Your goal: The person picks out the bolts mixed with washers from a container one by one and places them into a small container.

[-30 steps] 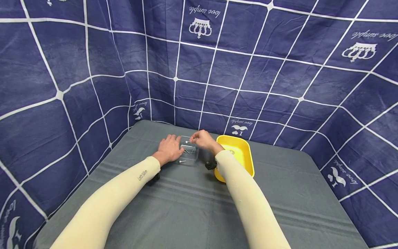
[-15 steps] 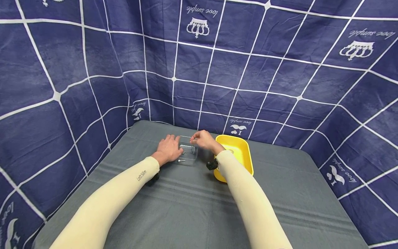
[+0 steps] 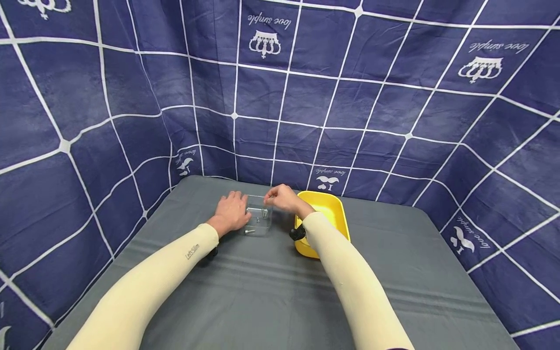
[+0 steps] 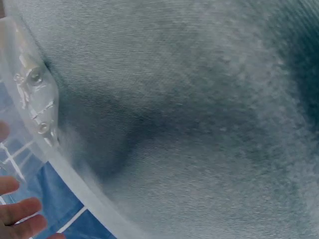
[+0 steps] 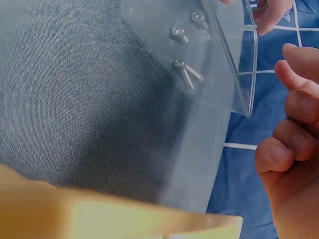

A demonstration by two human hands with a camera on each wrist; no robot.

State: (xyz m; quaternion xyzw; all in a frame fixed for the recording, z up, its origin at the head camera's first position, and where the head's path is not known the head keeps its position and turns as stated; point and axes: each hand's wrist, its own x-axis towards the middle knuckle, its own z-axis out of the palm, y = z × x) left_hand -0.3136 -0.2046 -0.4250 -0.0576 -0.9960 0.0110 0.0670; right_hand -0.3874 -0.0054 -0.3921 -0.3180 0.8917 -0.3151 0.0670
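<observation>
A small clear plastic box (image 3: 264, 227) stands on the grey cloth, with several metal screws (image 5: 178, 34) inside. One screw (image 3: 249, 232) lies near its front and another (image 3: 264, 212) is farther back on the right. My left hand (image 3: 231, 212) rests along the box's left side, its fingers fairly straight and spread. Over the right rear of the box hovers my right hand (image 3: 283, 198). The right wrist view shows its fingers (image 5: 276, 154) curled, thumb and forefinger close together, with no item visible between them. In the left wrist view only fingertips (image 4: 25, 209) show beside the box.
To the right of the box stands a yellow bin (image 3: 306, 250), partly covered by my right forearm. Grey cloth (image 3: 245, 301) covers the table. Behind and at both sides hangs a blue curtain (image 3: 306, 97) with white lines.
A screw that showed at my right fingertips one second ago is gone from them, and more screws show in the box. Both hands stay nearly in place while the head view shifts slightly.
</observation>
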